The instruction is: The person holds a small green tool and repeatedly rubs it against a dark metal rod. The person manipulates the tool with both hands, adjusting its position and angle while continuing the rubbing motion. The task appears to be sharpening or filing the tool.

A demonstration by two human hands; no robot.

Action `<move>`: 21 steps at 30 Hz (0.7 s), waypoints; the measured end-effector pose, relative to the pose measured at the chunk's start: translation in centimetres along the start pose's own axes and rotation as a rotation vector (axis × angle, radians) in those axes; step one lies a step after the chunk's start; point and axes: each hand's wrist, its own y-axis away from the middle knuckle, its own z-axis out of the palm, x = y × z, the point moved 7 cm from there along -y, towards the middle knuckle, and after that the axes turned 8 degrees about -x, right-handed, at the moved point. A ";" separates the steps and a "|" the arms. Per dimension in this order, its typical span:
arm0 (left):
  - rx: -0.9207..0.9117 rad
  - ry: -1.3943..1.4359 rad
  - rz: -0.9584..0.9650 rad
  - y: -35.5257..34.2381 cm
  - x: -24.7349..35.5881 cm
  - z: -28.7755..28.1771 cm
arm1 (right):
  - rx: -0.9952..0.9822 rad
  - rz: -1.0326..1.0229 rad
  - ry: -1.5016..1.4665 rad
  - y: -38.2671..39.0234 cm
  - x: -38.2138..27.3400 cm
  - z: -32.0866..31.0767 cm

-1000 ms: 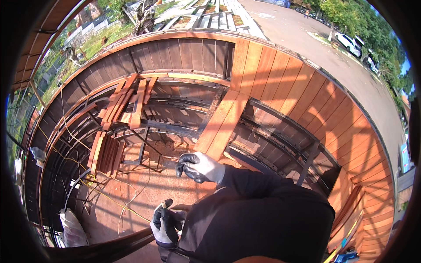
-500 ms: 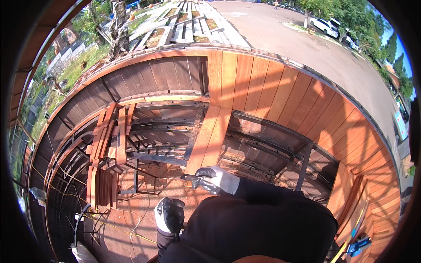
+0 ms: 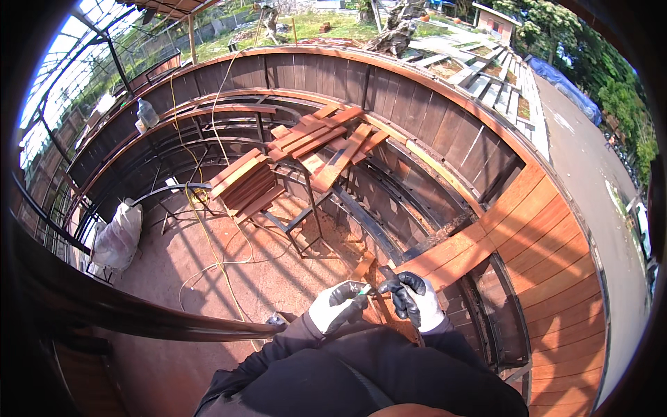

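Note:
My left hand, in a white-and-black glove, is closed on a small green-and-white item, too small to name. Beside it my gloved right hand is closed on a small dark flat object, pointing up-left. Both hands are before my dark-sleeved body, just short of the two reddish boards that bridge the bare metal framework of the curved tiers. Whether the two held items touch is unclear.
Reddish planks lie piled on a metal stand, beside another stack. A white sack, yellow cord and plastic bottle are at the left. A dark railing crosses low left; planked decking curves along the right.
The view has swung left, bringing more of the sack and left tiers in. Both hands have come side by side; the green-and-white item now shows in my left hand.

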 end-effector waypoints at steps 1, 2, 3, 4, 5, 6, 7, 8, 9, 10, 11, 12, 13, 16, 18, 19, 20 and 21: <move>0.017 0.054 0.016 0.4 -0.4 -0.2 | -0.015 -0.003 -0.075 -0.6 0.5 0.2; 0.045 0.090 -0.007 0.8 -0.9 -0.4 | -0.039 0.009 -0.123 -1.1 1.1 0.6; 0.068 0.129 -0.030 1.1 -1.4 -0.4 | -0.057 0.023 -0.169 -1.6 1.4 1.1; 0.104 0.034 0.013 1.2 -1.2 -0.3 | -0.066 0.053 -0.164 -1.8 1.4 1.8; 0.107 0.047 0.026 1.5 -1.1 -0.2 | -0.062 0.082 -0.119 -2.0 1.2 2.4; 0.107 0.059 0.038 1.8 -1.0 -0.1 | -0.055 0.108 -0.074 -2.1 1.1 3.0; 0.105 0.071 0.049 2.1 -1.0 0.0 | -0.046 0.133 -0.029 -2.3 1.1 3.2; 0.140 0.026 0.009 2.4 -1.6 -0.3 | -0.043 0.147 -0.064 -2.3 1.6 3.1; 0.129 0.017 0.021 2.6 -1.8 -0.4 | -0.047 0.144 -0.014 -2.5 1.5 3.1; 0.117 0.008 0.032 2.8 -1.9 -0.4 | -0.049 0.139 0.037 -2.5 1.2 3.4; 0.096 -0.002 0.040 2.8 -2.0 -0.3 | -0.044 0.131 0.088 -2.5 1.0 3.4; 0.095 -0.133 -0.011 2.8 -1.5 0.0 | -0.093 0.172 0.062 -2.3 2.0 2.7; 0.087 -0.128 -0.008 2.8 -1.8 -0.1 | -0.086 0.156 0.078 -2.3 2.3 2.4; 0.073 -0.125 -0.010 2.7 -2.7 -0.3 | -0.068 0.126 0.098 -2.1 2.8 1.9; 0.071 -0.137 -0.011 2.4 -2.8 -0.1 | -0.058 0.126 0.091 -1.9 2.9 1.2; 0.076 -0.145 -0.015 2.2 -2.8 0.1 | -0.047 0.102 0.093 -1.8 2.6 1.4; 0.079 -0.152 -0.018 1.9 -2.9 0.5 | -0.034 0.078 0.095 -1.7 1.8 1.8; 0.081 -0.160 -0.022 1.6 -2.9 0.7 | -0.020 0.053 0.098 -1.6 1.2 2.0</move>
